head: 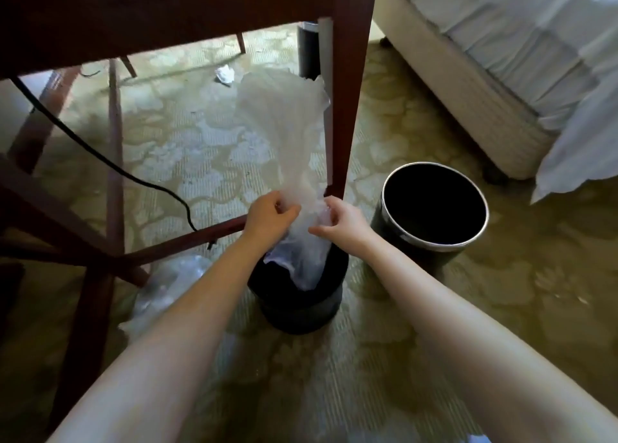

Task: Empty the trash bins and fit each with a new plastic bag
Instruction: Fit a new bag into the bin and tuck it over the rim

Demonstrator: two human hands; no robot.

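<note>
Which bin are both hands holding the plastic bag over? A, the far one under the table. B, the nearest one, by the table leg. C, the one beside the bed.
B: the left hand and right hand pinch the bag, whose lower end hangs into the near bin; the bin by the bed stands bare.

The near bin [297,305] stands on the carpet [187,135], just before the table leg [351,108]. A plastic bag [284,125] rises from inside it, gripped above the rim by the left hand [267,218] and the right hand [341,225]. A second bin [434,208] stands to the right, between the table leg and the bed [485,75]. Loose plastic [160,289] lies left of the near bin. Crumpled paper [224,75] lies further back, under the table.
</note>
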